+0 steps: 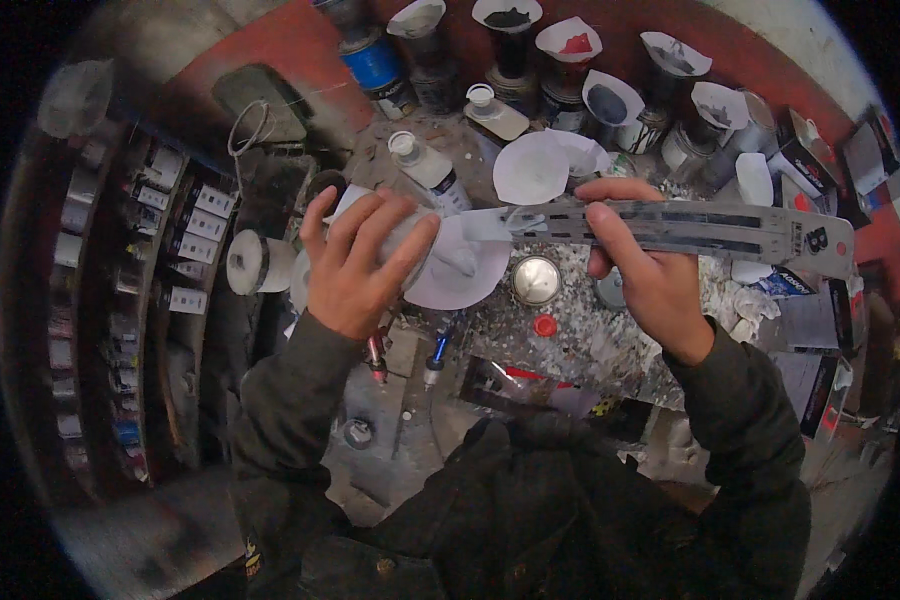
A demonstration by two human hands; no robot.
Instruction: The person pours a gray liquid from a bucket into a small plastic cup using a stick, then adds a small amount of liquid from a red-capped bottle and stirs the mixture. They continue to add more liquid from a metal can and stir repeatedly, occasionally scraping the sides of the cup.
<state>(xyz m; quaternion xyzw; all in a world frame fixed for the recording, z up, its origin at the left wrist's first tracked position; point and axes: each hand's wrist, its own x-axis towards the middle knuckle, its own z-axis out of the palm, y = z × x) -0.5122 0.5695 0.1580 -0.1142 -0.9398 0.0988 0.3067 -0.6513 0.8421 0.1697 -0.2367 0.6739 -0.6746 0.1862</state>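
Observation:
My left hand [365, 265] is wrapped around a pale cup [348, 198], tilted with its mouth to the right. Below that mouth, a white paper strainer [482, 285] spreads wide, with grey paint [457, 260] inside. In my right hand [642, 262] lies a long grey paint-mixing stick [745, 235], held nearly level between thumb and fingers. Its paint-smeared left end reaches to the cup's mouth, above the strainer. My left fingers cover much of the cup. What stands under the strainer is hidden.
Several cans with used paper strainers [575, 42] line the back. White-capped bottles [425, 165] stand nearer. A round metal tin [537, 280] and a red cap [544, 325] sit on the paint-splattered bench [610, 345]. Shelves [165, 230] flank the left; boxes [815, 320] are at right.

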